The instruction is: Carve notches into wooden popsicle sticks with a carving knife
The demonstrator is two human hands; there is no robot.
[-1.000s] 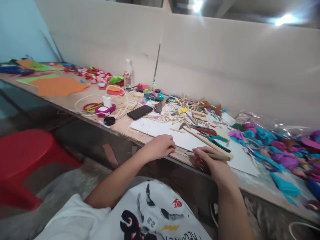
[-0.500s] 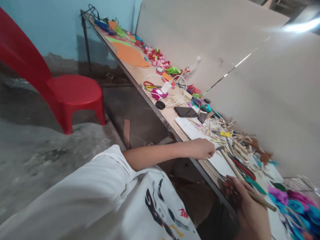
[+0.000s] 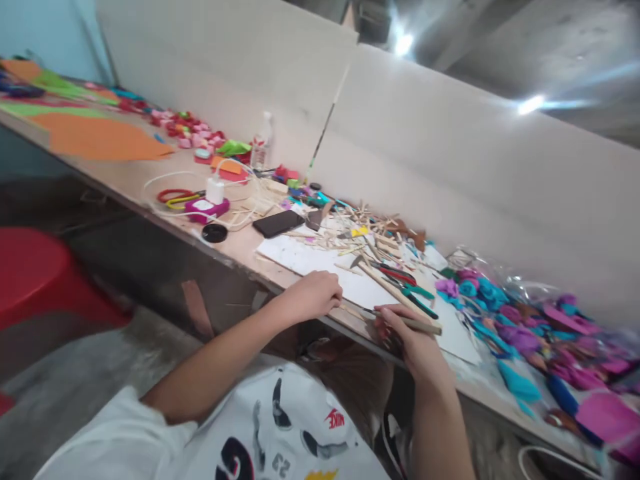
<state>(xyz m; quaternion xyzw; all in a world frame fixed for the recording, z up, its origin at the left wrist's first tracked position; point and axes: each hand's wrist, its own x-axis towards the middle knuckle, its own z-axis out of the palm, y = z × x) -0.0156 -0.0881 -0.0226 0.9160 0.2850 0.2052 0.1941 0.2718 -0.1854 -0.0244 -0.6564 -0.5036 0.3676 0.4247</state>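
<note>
We have a thin pale strip [image 3: 353,311] between our hands, at the near edge of the worktop [image 3: 235,259]. Its long axis runs roughly along that edge, from our left hand [image 3: 316,293] across toward our right hand [image 3: 401,331]. The left hand is the nearer: its fingers are curled down and appear closed on one end of the strip, though the fingertips are hidden. Our right hand is closed around a slim tool [image 3: 423,326], its stout handle sticking out past the hand and its narrow dark tip aimed at the left. Tool and strip lie almost in line, the tip close to the strip's free end; we cannot tell whether they touch.

The strip looks like split wood or bamboo, flat and straight. The tool's handle is rounded, dull brown and probably wooden. Just beyond our hands lies a flat white board [image 3: 285,255], and across it a hammer [image 3: 383,283] with a long, pale, smooth shaft, beside pliers with glossy green grips [image 3: 423,301]. Behind these, brittle-looking wood scraps [image 3: 389,245] make a loose, spiky heap. A flat black phone [image 3: 279,224] lies near the heap. On our right, crumpled purple and blue pieces [image 3: 523,338] look soft and papery, bunched into rounded forms.
</note>
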